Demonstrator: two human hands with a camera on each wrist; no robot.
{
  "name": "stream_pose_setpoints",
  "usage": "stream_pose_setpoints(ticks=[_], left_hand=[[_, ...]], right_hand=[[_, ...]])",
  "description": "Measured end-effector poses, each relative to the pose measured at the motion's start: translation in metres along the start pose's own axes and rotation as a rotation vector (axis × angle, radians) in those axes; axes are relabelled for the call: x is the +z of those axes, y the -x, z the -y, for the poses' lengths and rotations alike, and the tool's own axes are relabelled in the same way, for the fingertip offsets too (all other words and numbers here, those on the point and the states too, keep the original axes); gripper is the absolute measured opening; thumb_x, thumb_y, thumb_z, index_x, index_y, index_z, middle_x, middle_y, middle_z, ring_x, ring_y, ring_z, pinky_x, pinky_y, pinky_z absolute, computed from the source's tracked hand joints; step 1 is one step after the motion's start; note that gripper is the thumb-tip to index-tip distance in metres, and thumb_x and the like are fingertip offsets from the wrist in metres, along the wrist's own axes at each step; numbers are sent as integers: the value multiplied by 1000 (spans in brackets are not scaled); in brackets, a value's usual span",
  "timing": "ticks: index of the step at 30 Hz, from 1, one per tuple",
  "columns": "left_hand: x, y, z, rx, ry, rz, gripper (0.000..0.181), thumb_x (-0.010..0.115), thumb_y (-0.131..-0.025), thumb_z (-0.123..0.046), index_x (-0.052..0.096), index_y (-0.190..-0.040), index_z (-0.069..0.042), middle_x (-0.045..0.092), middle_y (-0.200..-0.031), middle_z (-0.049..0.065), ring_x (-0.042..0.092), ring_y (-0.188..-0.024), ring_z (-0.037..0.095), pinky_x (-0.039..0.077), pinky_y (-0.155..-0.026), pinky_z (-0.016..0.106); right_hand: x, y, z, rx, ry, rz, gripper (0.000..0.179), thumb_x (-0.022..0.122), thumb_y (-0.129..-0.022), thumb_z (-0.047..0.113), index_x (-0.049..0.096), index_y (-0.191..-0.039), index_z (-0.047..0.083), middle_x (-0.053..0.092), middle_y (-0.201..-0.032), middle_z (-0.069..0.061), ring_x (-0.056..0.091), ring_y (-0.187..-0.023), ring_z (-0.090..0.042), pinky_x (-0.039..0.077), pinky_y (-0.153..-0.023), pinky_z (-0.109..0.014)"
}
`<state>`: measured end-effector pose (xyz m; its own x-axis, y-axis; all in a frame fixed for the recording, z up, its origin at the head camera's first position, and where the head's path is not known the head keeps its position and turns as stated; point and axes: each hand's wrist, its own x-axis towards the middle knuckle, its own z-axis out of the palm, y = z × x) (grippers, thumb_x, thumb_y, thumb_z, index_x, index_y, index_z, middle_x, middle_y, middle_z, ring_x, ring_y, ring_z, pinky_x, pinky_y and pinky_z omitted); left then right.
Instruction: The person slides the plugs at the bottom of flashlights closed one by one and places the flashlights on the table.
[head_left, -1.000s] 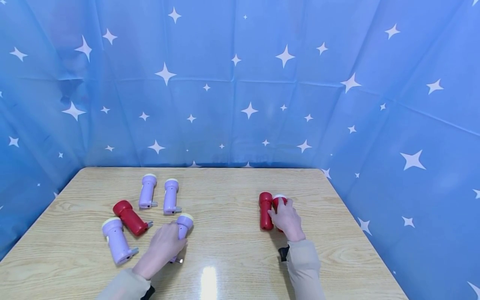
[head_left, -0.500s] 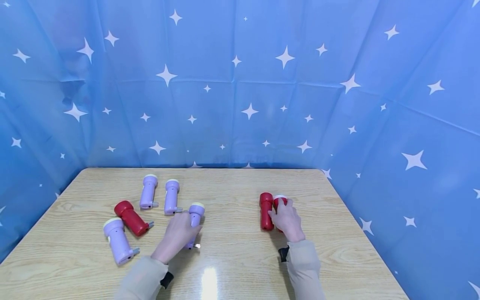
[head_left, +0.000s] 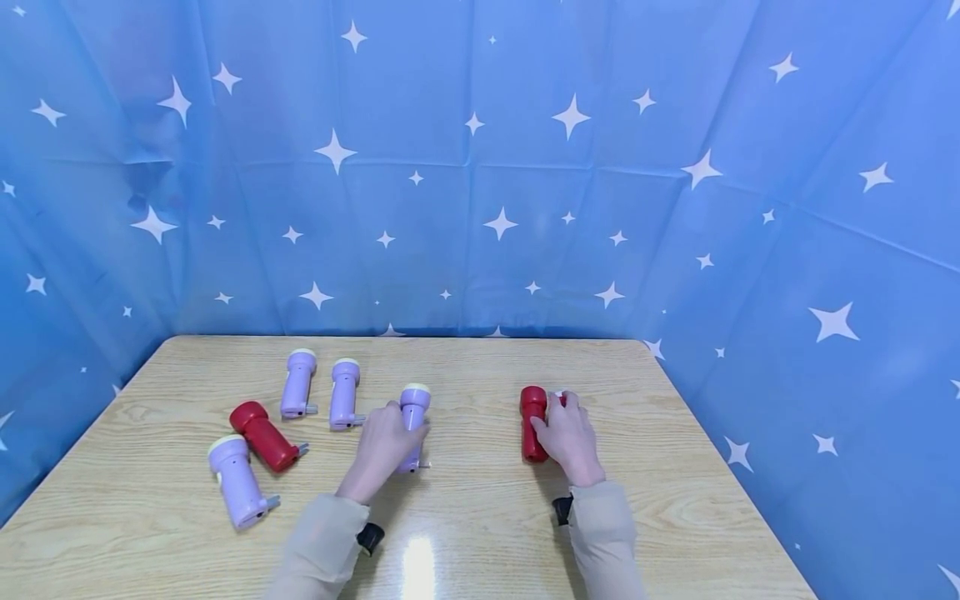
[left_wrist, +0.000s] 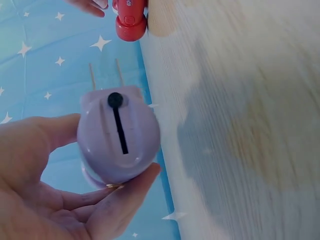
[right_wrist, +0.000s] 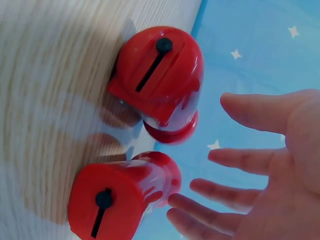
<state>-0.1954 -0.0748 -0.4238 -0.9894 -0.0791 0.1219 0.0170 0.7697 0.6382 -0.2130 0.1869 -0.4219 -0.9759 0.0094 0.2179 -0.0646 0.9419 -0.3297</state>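
Observation:
In the head view my left hand (head_left: 384, 440) grips a purple flashlight (head_left: 414, 402) with a pale lens rim. The left wrist view shows the flashlight's end (left_wrist: 120, 135), with a black slider and two metal prongs, between thumb and fingers; its shadow falls on the table apart from it. My right hand (head_left: 570, 435) is over two red flashlights at the right. The left red one (head_left: 533, 407) shows well; the other (right_wrist: 107, 202) is mostly hidden by the hand in the head view. In the right wrist view the right fingers are spread, apart from both red flashlights.
On the left of the wooden table (head_left: 480, 533) lie two upright-pointing purple flashlights (head_left: 297, 385) (head_left: 345, 396), a slanted red flashlight (head_left: 264, 436) and another purple flashlight (head_left: 238, 483), prongs out. A blue starry curtain (head_left: 450, 167) hangs behind and at the sides.
My left hand has carried the purple flashlight right and farther from me, towards the red pair. The right hand has loosened from the right red flashlight and shifted slightly.

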Motion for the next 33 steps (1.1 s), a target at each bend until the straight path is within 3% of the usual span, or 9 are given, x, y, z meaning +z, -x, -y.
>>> stream_pose_setpoints(ticks=[4,11,15,21,28,33], left_hand=[[4,-5,-5,-10,33,-27,43,72,-79,-29,60,-95,9,62,-75,17,57,-63,22,45,-52,30],[12,-10,-11,-35,145,-71,56,72,-80,-30,58,-115,11,68,-96,25,67,-75,28,55,-63,35],[15,-13,-12,-31,196,-98,55,72,-80,-30,58,-114,11,68,-99,25,68,-81,30,56,-69,38],[18,-17,-13,-17,233,-132,55,73,-80,-32,59,-115,9,69,-102,23,68,-89,33,55,-75,41],[19,-19,-15,-25,307,-132,56,72,-81,-33,58,-116,9,69,-102,24,69,-89,32,56,-73,39],[19,-21,-15,-43,340,-121,56,72,-81,-34,58,-115,9,69,-102,25,69,-89,32,57,-73,38]], right_hand=[[1,1,6,-62,1,-52,44,66,-85,20,58,-119,-6,53,-121,-30,56,-97,-46,51,-81,-54],[4,0,19,-127,-70,-31,48,66,-88,22,55,-126,-4,53,-127,-25,55,-111,-40,50,-91,-50],[5,0,28,-180,-116,-15,47,65,-89,24,55,-128,-1,55,-127,-21,56,-115,-35,49,-94,-48],[10,1,42,-271,-137,3,45,65,-89,25,55,-129,5,59,-127,-16,60,-113,-30,53,-88,-45],[14,6,58,-410,-136,7,43,65,-89,26,57,-128,7,62,-122,-13,60,-112,-28,53,-89,-41],[17,9,66,-454,-157,36,44,65,-90,26,56,-129,8,61,-124,-12,60,-114,-28,51,-93,-42]])
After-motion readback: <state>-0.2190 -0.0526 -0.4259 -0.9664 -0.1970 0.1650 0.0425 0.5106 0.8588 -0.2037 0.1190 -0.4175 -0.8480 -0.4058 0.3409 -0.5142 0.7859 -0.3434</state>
